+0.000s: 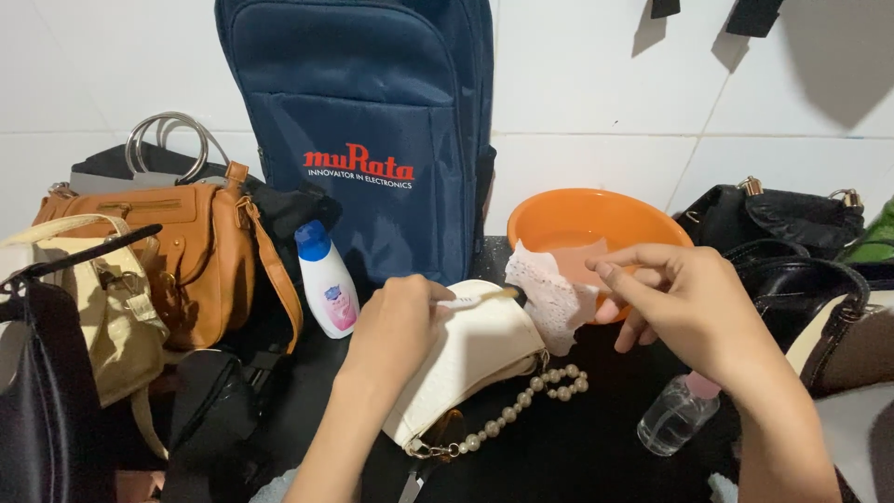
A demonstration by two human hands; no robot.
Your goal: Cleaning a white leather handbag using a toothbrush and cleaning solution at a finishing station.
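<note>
Head view: left hand (396, 321) grips a toothbrush (480, 297) scrubbing the cream purse (470, 359) under its fingers, while right hand (675, 298) pinches a lace cloth (551, 298), likely wiping next.

Purse (475, 359): smooth matt cream leather-like surface, glossy bead strap (531, 401). Cloth (554, 298): white lace. Basin (596, 219): glossy orange plastic; near-right bottle (675, 416): clear plastic.

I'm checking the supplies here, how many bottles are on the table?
2. A white bottle with a blue cap stands left of the left hand, by the navy bag. A small clear bottle lies under the right hand. Others may be hidden behind bags.
</note>
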